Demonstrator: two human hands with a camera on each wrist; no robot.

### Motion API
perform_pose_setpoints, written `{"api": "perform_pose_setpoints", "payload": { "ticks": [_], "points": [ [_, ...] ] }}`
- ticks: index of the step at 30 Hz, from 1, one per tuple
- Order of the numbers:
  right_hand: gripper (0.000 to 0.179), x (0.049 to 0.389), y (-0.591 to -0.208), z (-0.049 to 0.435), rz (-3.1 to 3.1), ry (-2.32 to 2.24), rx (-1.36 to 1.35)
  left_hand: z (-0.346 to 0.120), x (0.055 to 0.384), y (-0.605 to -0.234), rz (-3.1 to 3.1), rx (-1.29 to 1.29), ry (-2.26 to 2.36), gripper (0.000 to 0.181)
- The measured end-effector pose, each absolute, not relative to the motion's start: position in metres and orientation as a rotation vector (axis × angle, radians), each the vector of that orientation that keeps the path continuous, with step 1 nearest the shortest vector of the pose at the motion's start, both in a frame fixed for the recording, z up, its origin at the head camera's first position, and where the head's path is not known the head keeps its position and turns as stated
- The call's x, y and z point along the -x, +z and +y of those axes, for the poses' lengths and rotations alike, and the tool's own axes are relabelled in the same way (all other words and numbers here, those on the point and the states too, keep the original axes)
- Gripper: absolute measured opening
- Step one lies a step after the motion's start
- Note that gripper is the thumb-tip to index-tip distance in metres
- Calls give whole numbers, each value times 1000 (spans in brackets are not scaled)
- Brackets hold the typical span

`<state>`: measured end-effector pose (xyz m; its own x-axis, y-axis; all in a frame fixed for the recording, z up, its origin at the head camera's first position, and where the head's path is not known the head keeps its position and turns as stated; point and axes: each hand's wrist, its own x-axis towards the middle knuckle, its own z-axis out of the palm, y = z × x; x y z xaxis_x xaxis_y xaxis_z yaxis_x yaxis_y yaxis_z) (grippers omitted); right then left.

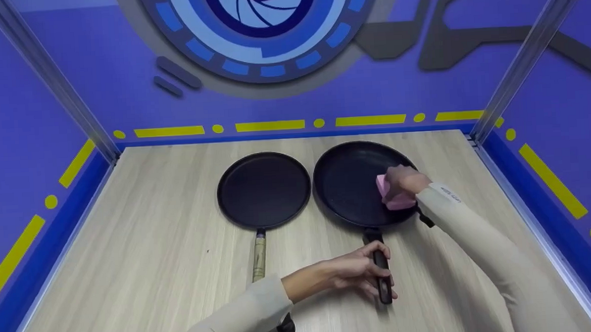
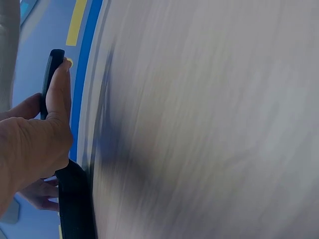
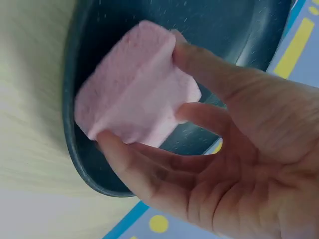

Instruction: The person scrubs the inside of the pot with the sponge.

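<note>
A deep black frying pan (image 1: 347, 183) lies on the table with its handle (image 1: 384, 290) toward the front. My left hand (image 1: 354, 271) grips that handle, thumb and fingers round it; the left wrist view shows the hand (image 2: 37, 142) on the black handle (image 2: 52, 74). Inside the pan, at its right side, my right hand (image 1: 402, 180) holds a pink sponge (image 1: 401, 201). In the right wrist view the thumb and fingers of the hand (image 3: 239, 134) pinch the sponge (image 3: 134, 84) by its edges, against the inner wall of the pan (image 3: 79, 149).
A flatter black pan (image 1: 264, 190) lies just left, its wood-patterned handle (image 1: 259, 256) partly behind my left forearm. Blue panels (image 1: 282, 106) stand behind and at both sides of the light wooden table (image 1: 142, 234). Metal posts (image 1: 522, 53) rise at the back corners.
</note>
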<state>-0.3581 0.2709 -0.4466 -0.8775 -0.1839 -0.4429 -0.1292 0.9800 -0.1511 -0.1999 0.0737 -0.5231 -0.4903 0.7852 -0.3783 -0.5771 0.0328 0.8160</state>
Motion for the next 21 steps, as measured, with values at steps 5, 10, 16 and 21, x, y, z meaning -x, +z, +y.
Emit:
{"api": "perform_pose_setpoints", "payload": {
  "ticks": [5,10,16,21],
  "points": [
    [46,342,-445,263,2603,-152,270,73,203,-523,1261,-239,1654,29],
    [50,331,-449,246,2601,-62,444,73,203,-524,1267,-227,1659,29],
    [41,323,-458,217,2694,-44,540,72,203,-523,1272,-236,1655,29],
    [27,323,-471,193,2821,-23,697,74,202,-523,1257,-241,1648,30]
  ]
}}
